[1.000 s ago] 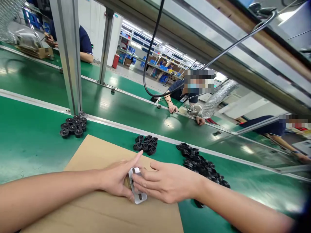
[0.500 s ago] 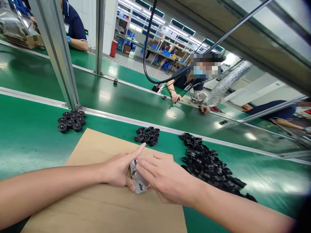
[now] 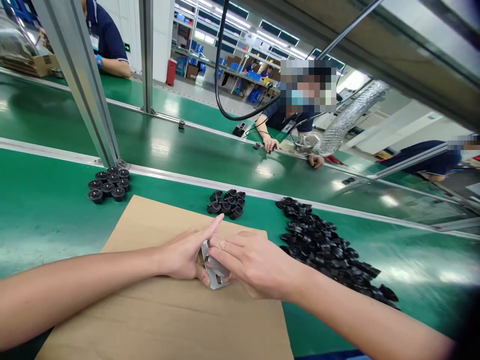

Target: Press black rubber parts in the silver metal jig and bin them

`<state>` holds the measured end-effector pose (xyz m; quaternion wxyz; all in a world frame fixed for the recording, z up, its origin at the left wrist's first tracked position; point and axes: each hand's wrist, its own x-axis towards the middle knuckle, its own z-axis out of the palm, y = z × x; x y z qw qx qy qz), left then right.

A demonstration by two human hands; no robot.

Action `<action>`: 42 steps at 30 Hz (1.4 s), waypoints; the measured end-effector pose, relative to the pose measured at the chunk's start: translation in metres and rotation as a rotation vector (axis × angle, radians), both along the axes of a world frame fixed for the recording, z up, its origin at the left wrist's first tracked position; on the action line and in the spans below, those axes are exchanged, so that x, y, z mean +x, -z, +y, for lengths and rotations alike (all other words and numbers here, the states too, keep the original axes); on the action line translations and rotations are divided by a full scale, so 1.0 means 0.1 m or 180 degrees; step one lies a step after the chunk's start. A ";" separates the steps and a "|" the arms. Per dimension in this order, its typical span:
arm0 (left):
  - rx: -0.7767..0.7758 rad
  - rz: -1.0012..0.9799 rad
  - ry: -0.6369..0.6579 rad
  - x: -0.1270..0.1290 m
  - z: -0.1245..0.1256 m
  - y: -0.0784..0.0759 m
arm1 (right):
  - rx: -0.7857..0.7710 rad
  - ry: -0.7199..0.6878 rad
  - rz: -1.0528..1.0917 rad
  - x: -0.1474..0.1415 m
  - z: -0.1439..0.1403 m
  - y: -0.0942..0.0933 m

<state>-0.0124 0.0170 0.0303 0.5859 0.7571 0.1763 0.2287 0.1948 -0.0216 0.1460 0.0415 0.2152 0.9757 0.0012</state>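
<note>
Between my two hands, over the sheet of brown cardboard (image 3: 165, 320), is a silvery metal piece (image 3: 216, 281) with a slot near its lower end. My left hand (image 3: 187, 255) grips it from the left, thumb below and one finger pointing up past its top. From the right, my right hand (image 3: 245, 260) lies over the piece with its fingers together, pressed onto its upper side. The fingers hide much of the metal piece, so I cannot see whether anything else is held with it.
Beyond the cardboard stand small black round parts (image 3: 227, 204) in a cluster, with another cluster of black wheel-like parts (image 3: 108, 185) to the left. A long heap of black parts (image 3: 326, 245) lies right. A metal post (image 3: 80, 85) rises at left. A co-worker's hand (image 3: 270, 144) rests across the line.
My hands and the metal piece appear slightly higher in the picture, as the view has shifted a little. Both hands keep hold of the piece.
</note>
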 end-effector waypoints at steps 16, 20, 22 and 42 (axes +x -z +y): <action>0.0089 0.0080 0.0000 -0.01 -0.01 0.00 | -0.0148 0.1520 -0.0169 -0.18 -0.34 0.10; 0.0098 0.0065 -0.0004 -0.02 0.00 -0.02 | -0.0199 0.1886 -0.0271 -0.30 -0.39 0.05; 0.0115 0.0005 0.0000 -0.03 -0.01 -0.02 | -0.0216 0.2012 -0.0332 -0.34 -0.39 0.03; 0.1553 0.0552 -0.1111 0.07 0.09 0.48 | -0.0241 0.2591 0.0264 0.51 -0.18 0.16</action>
